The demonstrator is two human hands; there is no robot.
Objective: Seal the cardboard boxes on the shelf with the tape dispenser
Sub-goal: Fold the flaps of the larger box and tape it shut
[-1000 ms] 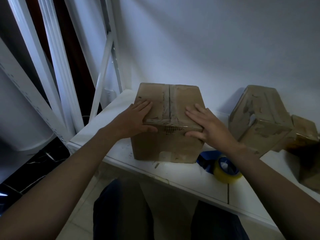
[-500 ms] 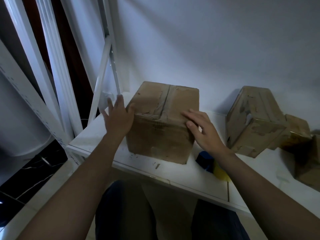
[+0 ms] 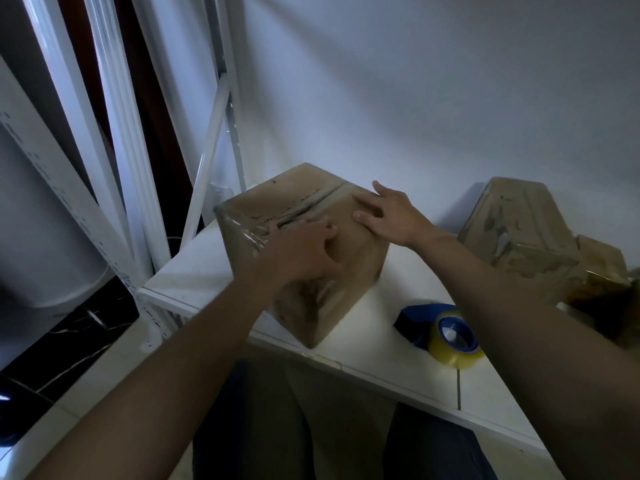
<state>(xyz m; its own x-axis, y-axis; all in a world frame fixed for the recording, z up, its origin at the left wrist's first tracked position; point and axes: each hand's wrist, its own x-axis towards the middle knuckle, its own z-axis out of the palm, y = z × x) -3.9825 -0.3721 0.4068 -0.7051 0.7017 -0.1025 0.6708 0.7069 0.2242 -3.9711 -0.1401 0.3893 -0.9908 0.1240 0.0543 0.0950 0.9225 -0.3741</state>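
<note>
A brown cardboard box (image 3: 277, 202) stands on the white shelf (image 3: 374, 344), turned so one corner points toward me. Clear tape shines along its top seam and left edge. My left hand (image 3: 298, 251) grips the near top edge, thumb on top and fingers curled down over the side face. My right hand (image 3: 388, 216) lies flat on the top's right corner with fingers straight. The blue tape dispenser (image 3: 446, 330) with its yellowish roll lies on the shelf to the right of the box, untouched.
A second cardboard box (image 3: 519, 230) leans at the right rear, with a smaller box (image 3: 602, 261) behind it. White shelf uprights and a diagonal brace (image 3: 207, 157) rise at the left. The wall is close behind. My legs show below the shelf edge.
The box has been turned from face-on to corner-on. My left hand went from its left side to the near top edge, and my right hand slid to the top's right corner.
</note>
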